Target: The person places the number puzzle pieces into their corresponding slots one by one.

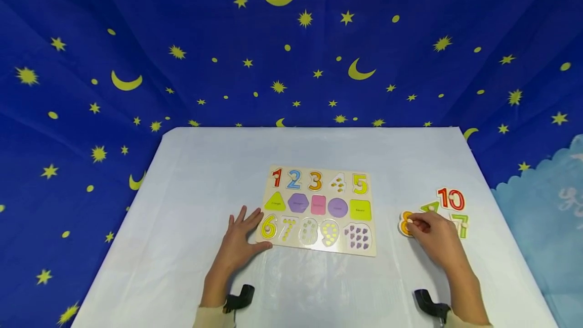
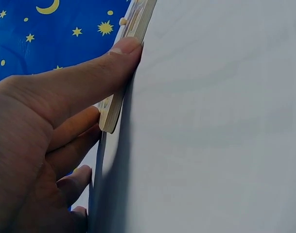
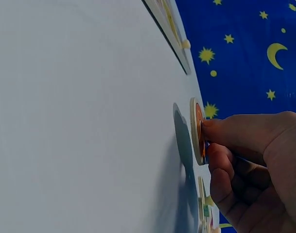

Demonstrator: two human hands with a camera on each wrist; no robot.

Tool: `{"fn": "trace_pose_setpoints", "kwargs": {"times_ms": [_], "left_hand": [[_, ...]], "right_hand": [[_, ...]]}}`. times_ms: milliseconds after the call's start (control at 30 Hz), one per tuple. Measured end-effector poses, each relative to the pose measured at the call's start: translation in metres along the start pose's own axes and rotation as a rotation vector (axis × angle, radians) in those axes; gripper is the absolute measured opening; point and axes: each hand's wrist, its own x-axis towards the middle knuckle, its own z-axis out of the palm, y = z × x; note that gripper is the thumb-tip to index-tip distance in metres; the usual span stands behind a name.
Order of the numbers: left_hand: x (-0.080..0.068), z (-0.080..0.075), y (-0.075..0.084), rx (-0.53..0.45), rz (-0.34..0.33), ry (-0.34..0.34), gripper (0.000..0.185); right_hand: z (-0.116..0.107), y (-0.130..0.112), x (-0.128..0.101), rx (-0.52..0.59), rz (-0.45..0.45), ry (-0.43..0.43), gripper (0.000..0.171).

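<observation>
A wooden number puzzle board (image 1: 297,250) lies flat on the table. My left hand (image 1: 239,242) rests at its lower left corner, fingers spread along the left side. In the left wrist view, the thumb (image 2: 126,48) presses the board's near edge. To the right of the board, my right hand (image 1: 439,239) pinches an orange number 8 puzzle piece (image 1: 404,224) between thumb and fingertips. The right wrist view shows this piece (image 3: 198,131) raised on edge-on view, its shadow apart from it. Beside that hand lie a red 10 (image 1: 451,199), a green 7 (image 1: 463,226) and a partly hidden green piece (image 1: 429,207).
Number pieces 1 (image 1: 277,177), 2, 3, 5 and 6 (image 1: 268,227) sit in the board. The recesses for 4, 7, 8, 9 and 10 show small printed pictures. A white cover spreads over the table (image 1: 182,176); a blue starry cloth (image 1: 255,65) hangs behind.
</observation>
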Motion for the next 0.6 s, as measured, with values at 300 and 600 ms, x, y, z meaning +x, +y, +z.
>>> {"fn": "trace_pose_setpoints", "kwargs": {"times_ms": [300,600], "left_hand": [[-0.001,0.000,0.000,-0.002,0.003,0.007,0.088],[-0.001,0.000,0.001,-0.005,0.001,0.013,0.088]], "right_hand": [[0.007,-0.009,0.002,-0.002,0.012,-0.015,0.022],[0.014,-0.017,0.003,0.010,0.011,-0.050,0.021]]}}
